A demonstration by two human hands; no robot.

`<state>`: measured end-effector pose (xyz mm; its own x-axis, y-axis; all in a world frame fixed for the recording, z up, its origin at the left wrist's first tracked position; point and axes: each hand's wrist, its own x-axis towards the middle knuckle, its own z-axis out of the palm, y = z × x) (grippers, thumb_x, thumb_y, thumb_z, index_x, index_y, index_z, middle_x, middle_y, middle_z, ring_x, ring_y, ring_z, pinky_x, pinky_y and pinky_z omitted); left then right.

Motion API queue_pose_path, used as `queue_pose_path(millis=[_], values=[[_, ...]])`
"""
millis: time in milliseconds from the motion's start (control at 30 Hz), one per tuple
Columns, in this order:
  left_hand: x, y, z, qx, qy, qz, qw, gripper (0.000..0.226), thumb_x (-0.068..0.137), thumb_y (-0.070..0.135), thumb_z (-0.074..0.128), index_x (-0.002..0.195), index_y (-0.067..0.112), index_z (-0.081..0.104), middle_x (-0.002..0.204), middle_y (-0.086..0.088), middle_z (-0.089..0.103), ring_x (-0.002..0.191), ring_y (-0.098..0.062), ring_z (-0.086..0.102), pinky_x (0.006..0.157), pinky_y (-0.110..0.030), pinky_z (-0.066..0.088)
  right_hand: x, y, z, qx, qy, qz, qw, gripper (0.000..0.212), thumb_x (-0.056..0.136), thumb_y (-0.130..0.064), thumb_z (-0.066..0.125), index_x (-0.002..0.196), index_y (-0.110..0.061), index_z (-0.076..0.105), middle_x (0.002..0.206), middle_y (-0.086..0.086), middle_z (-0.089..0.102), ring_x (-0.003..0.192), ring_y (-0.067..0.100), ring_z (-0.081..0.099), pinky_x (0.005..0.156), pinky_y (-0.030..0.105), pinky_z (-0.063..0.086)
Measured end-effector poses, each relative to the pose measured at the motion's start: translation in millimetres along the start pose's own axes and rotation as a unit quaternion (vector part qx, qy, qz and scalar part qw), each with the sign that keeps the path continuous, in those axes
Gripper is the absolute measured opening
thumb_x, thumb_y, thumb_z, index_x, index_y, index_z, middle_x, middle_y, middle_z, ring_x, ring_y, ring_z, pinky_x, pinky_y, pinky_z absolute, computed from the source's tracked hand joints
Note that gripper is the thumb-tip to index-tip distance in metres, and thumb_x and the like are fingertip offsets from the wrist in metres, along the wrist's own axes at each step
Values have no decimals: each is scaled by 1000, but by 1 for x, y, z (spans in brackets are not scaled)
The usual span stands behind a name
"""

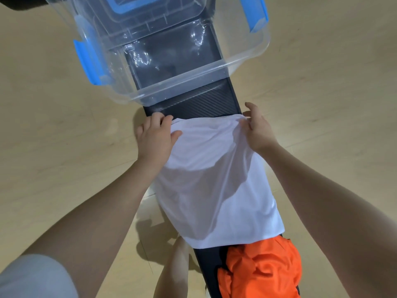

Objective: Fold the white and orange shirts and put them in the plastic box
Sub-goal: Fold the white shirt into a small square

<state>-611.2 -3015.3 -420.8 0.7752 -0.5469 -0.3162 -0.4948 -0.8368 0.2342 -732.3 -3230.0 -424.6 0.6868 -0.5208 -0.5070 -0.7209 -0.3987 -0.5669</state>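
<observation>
The white shirt (214, 181) lies stretched along a narrow black bench (193, 105), folded into a long strip. My left hand (155, 138) pinches its far left corner between thumb and curled fingers. My right hand (255, 127) pinches the far right corner, its other fingers spread. A crumpled orange shirt (262, 269) sits on the bench's near end, just behind the white one. The clear plastic box (178, 82) with blue latches stands open on the bench's far end, nothing inside it.
Light wooden floor (64, 104) surrounds the narrow bench on both sides. My bare leg (176, 269) shows below the bench's left edge. A second clear container with a blue latch (129, 5) sits behind the box.
</observation>
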Motion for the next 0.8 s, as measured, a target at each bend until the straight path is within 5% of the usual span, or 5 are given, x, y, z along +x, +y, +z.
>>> queue_pose_path(millis=[300, 400, 500, 667, 800], values=[[-9, -28, -17, -2, 25, -22, 999, 23, 95, 25, 46, 105, 6, 55, 84, -19, 64, 87, -36, 53, 76, -37, 29, 1, -4, -13, -145, -19, -25, 989, 23, 88, -21, 56, 103, -5, 61, 96, 16, 67, 99, 38, 52, 87, 38, 39], [-15, -49, -24, 19, 23, -79, 996, 24, 94, 22, 47, 109, 4, 56, 93, -24, 63, 93, -40, 53, 78, -40, 33, -12, -10, -7, -109, -26, -128, 985, 16, 85, -5, 59, 98, 3, 64, 95, 23, 65, 93, 39, 58, 80, 32, 37], [-21, -51, -22, 15, 40, -119, 992, 30, 90, 17, 53, 116, 1, 53, 111, -26, 56, 103, -43, 49, 83, -47, 36, -23, -5, 0, -64, 41, -113, 991, 23, 82, 1, 57, 105, 1, 62, 110, 22, 59, 102, 38, 54, 84, 29, 38], [-24, -7, 6, -25, 144, 113, 983, 18, 77, 16, 46, 95, 12, 49, 98, -15, 57, 84, -33, 53, 73, -35, 33, -22, 9, -2, 12, 82, 34, 996, 32, 93, -10, 48, 125, -6, 48, 135, 13, 44, 120, 30, 47, 93, 26, 35], [-19, 33, 28, -34, 86, 176, 980, 28, 76, 25, 46, 101, 13, 52, 114, -9, 56, 93, -30, 60, 75, -32, 47, -1, 1, -7, 14, 69, 27, 997, 42, 97, -18, 39, 138, -9, 37, 143, 12, 40, 130, 26, 40, 100, 25, 30]])
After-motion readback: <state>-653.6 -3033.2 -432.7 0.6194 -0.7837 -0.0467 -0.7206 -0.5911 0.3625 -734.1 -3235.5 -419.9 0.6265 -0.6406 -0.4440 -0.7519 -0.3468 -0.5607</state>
